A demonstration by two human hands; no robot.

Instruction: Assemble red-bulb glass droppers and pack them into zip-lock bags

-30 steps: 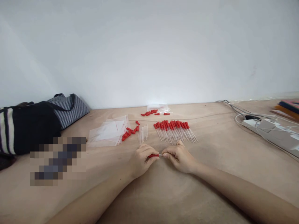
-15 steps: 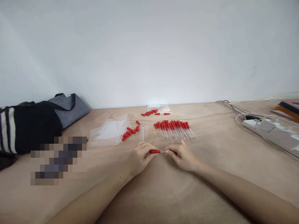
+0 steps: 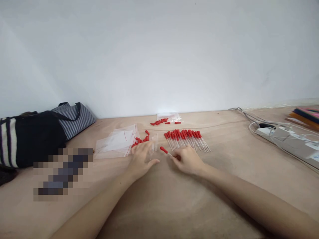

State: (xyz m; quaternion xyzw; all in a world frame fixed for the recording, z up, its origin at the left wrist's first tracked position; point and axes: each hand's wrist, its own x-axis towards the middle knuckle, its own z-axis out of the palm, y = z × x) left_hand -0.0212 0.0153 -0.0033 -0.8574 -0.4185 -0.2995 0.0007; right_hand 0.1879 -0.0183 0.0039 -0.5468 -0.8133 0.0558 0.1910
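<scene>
Now the left hand (image 3: 142,159), fingers apart, is leaving the apparently assembled red-bulbed dropper (image 3: 164,150), which the right hand (image 3: 187,160) is pinching at its ten o'clock, and nearing loose red bulbs (image 3: 138,140).

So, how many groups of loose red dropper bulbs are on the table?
2 groups. The nearer group lies beside the zip bags, partly behind the left hand, so some bulbs may be hidden. The farther group lies near the wall, by a small clear bag.
</scene>
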